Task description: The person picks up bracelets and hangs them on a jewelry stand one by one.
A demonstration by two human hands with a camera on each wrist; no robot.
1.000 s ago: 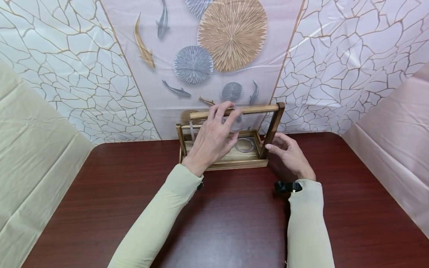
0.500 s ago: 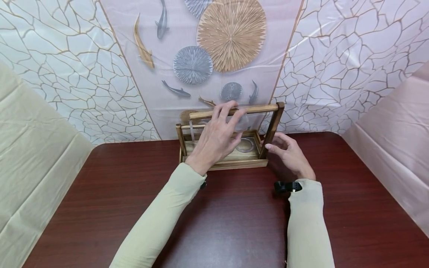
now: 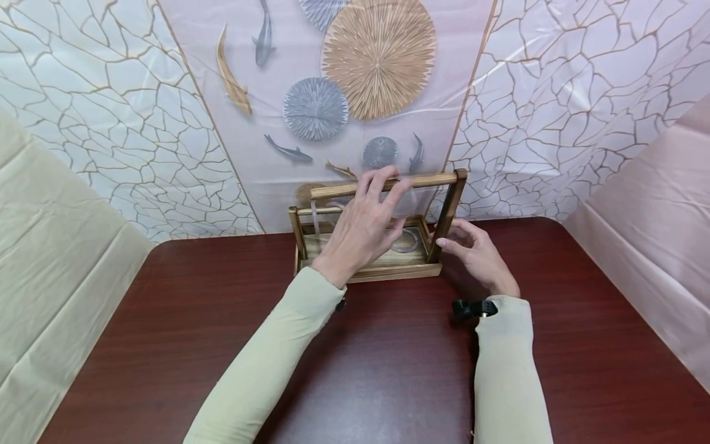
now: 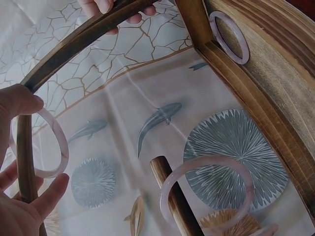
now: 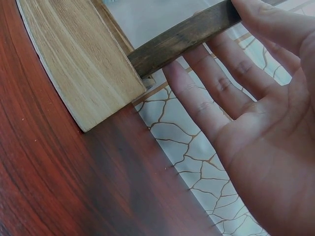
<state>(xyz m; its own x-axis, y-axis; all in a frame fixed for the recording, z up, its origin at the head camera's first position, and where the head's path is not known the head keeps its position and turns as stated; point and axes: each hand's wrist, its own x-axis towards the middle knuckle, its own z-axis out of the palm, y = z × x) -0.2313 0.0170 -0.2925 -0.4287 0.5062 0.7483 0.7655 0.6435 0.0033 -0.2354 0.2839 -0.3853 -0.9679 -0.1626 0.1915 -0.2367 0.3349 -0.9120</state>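
A wooden bangle stand (image 3: pixel 395 272) has a tray base, an upper bar (image 3: pixel 429 180) and a lower bar behind it. My left hand (image 3: pixel 363 225) reaches over the upper bar. In the left wrist view its thumb and fingers pinch a pale lilac bangle (image 4: pixel 64 147) that circles this bar. My right hand (image 3: pixel 479 253) grips the stand's dark right post (image 3: pixel 448 213), thumb in front and fingers behind, as the right wrist view also shows. Another bangle (image 4: pixel 214 160) hangs round a bar with a free end. One more bangle (image 3: pixel 405 249) lies in the tray.
The stand is at the back of a dark red wooden table (image 3: pixel 183 345). Right behind it hangs a cloth backdrop (image 3: pixel 344 142) with printed fish and round leaves. Pale cloth walls (image 3: pixel 61 296) slope along both sides.
My left hand has slid slightly to the right along the upper bar, carrying the bangle with it. My right hand keeps its hold on the post. The head view has shifted slightly.
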